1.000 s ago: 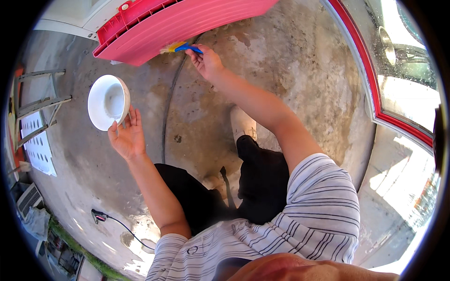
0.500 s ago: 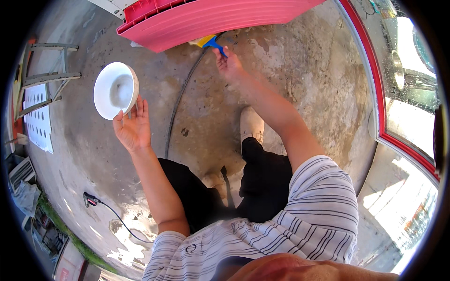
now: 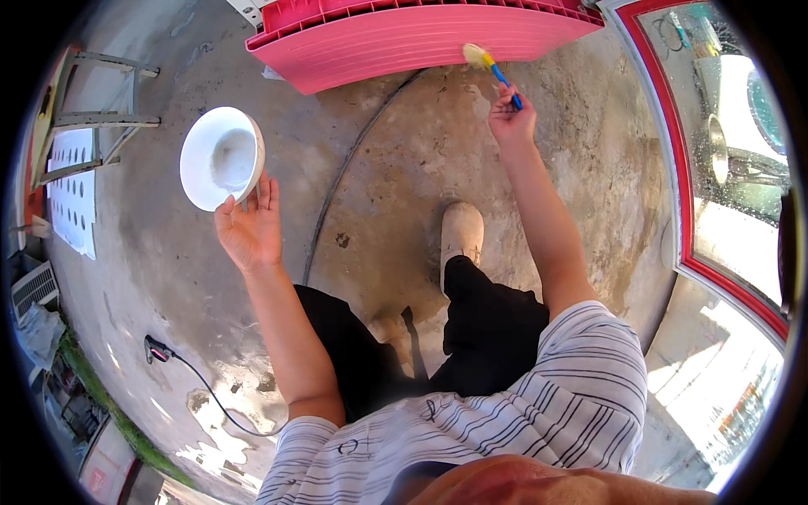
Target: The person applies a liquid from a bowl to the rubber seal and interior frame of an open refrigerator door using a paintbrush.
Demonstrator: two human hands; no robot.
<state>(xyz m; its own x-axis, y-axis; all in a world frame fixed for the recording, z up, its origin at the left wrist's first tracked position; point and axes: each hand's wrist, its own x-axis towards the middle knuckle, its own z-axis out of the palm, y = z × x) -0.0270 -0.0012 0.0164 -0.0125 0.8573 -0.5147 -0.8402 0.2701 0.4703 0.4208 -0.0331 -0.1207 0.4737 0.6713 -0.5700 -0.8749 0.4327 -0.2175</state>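
My left hand [image 3: 248,227] holds a white bowl [image 3: 195,168] by its near rim, fingers around its side and underneath; a little cloudy liquid or residue shows in its bottom. My right hand [image 3: 512,118] is closed on the handle of a blue and yellow brush [image 3: 504,82], up and to the right of the bowl. Its pale bristles overlap the lower part of a long pink plastic panel [image 3: 387,50], ribbed along its upper edge; I cannot tell if they touch it. A dark hose [image 3: 341,172] runs across the stained concrete floor [image 3: 589,168] between my hands.
A metal frame [image 3: 105,119] and a white perforated board [image 3: 71,194] stand at left. A nozzle on a cord [image 3: 158,349] lies lower left. A red-edged glass door [image 3: 673,151] borders the right side. My shoe [image 3: 461,231] is below my right hand.
My right hand and the brush have moved right along the pink panel. My left hand and the bowl have shifted slightly up and right, as has the panel in the view.
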